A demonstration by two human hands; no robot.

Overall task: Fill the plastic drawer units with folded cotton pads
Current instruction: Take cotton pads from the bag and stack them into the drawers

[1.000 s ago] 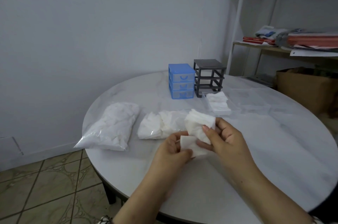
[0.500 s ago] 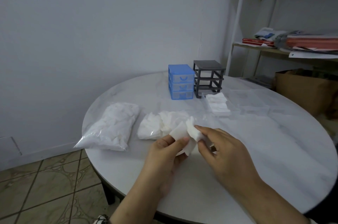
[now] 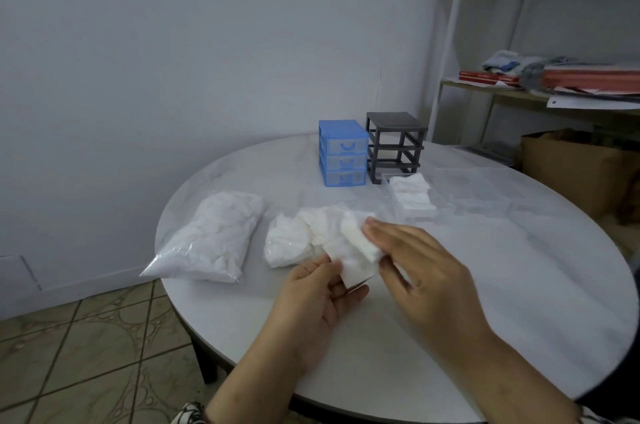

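A white cotton pad (image 3: pixel 356 255) lies half folded between my hands above the round table (image 3: pixel 519 285). My left hand (image 3: pixel 320 299) holds its lower edge with thumb and fingers. My right hand (image 3: pixel 415 267) lies over its upper flap with the fingers nearly straight. Behind it is a loose heap of pads (image 3: pixel 298 236) in an open bag. A blue drawer unit (image 3: pixel 343 152) with its three drawers in stands at the back, next to an empty dark grey frame (image 3: pixel 394 146). A clear drawer (image 3: pixel 414 196) in front of the frame holds folded pads.
A sealed bag of cotton pads (image 3: pixel 214 240) lies at the table's left edge. More clear drawers (image 3: pixel 485 195) sit to the right. A shelf (image 3: pixel 554 91) with papers and a cardboard box (image 3: pixel 575 167) stand behind on the right. Tiled floor lies lower left.
The pad has been turned and partly folded between my hands. My right hand has flattened over the upper flap, and my left hand has shifted down to the lower edge.
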